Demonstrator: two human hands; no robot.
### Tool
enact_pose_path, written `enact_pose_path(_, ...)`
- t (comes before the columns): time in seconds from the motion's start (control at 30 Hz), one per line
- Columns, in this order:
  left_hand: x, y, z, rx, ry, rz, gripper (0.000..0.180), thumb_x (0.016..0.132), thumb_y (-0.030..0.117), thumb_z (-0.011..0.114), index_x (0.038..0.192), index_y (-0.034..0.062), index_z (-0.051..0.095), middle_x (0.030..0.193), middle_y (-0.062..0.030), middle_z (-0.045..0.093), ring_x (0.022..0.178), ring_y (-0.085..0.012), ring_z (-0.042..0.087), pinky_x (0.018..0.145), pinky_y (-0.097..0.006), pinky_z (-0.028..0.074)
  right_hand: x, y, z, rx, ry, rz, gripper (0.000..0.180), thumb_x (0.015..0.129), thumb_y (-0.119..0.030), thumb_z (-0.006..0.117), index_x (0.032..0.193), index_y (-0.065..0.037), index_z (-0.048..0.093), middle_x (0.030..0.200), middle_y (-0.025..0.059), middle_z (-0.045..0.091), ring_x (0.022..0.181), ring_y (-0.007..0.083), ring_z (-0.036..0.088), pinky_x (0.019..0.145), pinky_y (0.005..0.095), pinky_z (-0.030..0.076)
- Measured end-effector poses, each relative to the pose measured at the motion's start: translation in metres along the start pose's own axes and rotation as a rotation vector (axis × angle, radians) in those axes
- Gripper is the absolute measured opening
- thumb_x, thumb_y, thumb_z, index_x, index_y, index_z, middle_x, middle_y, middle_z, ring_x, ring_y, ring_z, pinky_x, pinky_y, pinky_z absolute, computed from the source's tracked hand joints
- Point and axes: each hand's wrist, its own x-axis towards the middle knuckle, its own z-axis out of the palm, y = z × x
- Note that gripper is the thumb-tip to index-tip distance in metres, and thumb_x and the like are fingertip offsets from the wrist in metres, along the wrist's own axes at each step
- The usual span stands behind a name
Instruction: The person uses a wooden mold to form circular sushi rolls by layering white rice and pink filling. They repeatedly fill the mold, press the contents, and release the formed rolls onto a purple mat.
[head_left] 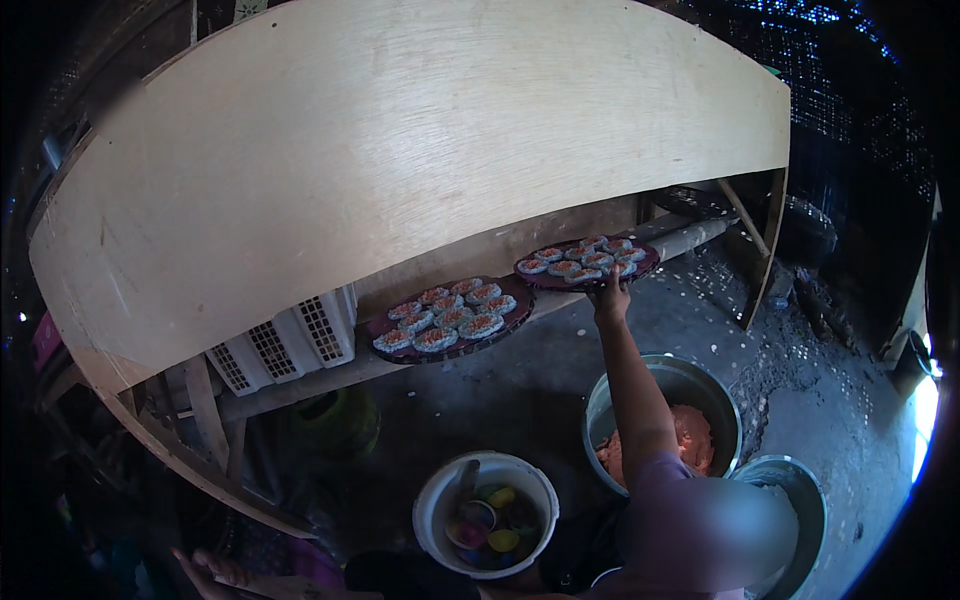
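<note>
At the dim lower left edge my left hand (215, 572) shows with its fingers apart, holding nothing that I can see. My right hand is out of the picture. At the right, a co-worker in a purple sleeve (655, 475) stretches an arm forward. That co-worker's hand (609, 298) grips the near rim of a round, dark purple tray (645, 262), bearing several pale round cakes (590, 258) topped with orange bits. A second round tray (522, 312) with several similar cakes (440, 317) rests to its left on the low wooden shelf.
A large pale wooden board (420, 130) slopes above the shelf. White slatted crates (285, 340) stand beneath its left part. Below are a white bucket (430, 525) with coloured utensils in liquid, a pot (735, 400) of orange dough and another tub (815, 500). Wooden legs (768, 250) stand at right.
</note>
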Motion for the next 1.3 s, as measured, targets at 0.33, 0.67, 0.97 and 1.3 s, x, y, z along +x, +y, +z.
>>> enact_pose_path(0.33,0.009,-0.01,-0.004,-0.024,0.005,0.09,0.059,0.097,0.06,0.04,0.059,0.0155,0.039,0.043,-0.0001,0.033,0.033,-0.0144,0.034,0.035,-0.028,0.031,-0.033,-0.043,0.01,-0.216,0.099,0.182,0.069,0.091,-0.05,0.063,0.138,-0.006,0.04,0.125,0.0167,0.055,0.105,0.0347,0.061,0.085,0.0491,0.052)
enact_pose_path(0.67,-0.015,-0.054,0.062,-0.661,-0.959,-0.386,0.075,0.097,0.067,0.012,0.063,0.0118,0.05,0.044,0.0006,0.039,0.039,-0.0183,0.042,0.045,-0.035,0.04,-0.403,-0.076,0.006,-0.637,-1.602,0.822,0.075,0.095,-0.054,0.051,0.143,0.002,0.038,0.141,0.0177,0.046,0.132,0.029,0.044,0.109,0.0406,0.033)
enact_pose_path(0.97,0.044,-0.171,-0.068,-0.029,-0.22,0.063,0.031,0.098,0.026,0.054,0.122,0.0069,0.05,0.108,-0.0137,0.06,0.092,-0.0262,0.063,0.089,-0.041,0.052,-0.443,-0.099,-0.096,-0.697,-1.156,1.116,0.066,0.089,-0.062,0.055,0.126,-0.007,0.051,0.098,0.0073,0.061,0.077,0.0152,0.056,0.063,0.0265,0.047)
enact_pose_path(1.3,0.171,-0.212,-0.448,-0.379,0.798,-0.053,0.053,0.095,0.026,0.05,0.145,0.02,0.035,0.141,-0.0094,0.046,0.12,-0.0321,0.051,0.098,-0.042,0.045,-0.358,-0.176,-0.067,-0.449,-0.575,0.581,0.066,0.087,-0.07,0.049,0.114,-0.011,0.055,0.083,0.0048,0.054,0.061,0.0172,0.046,0.049,0.0284,0.039)
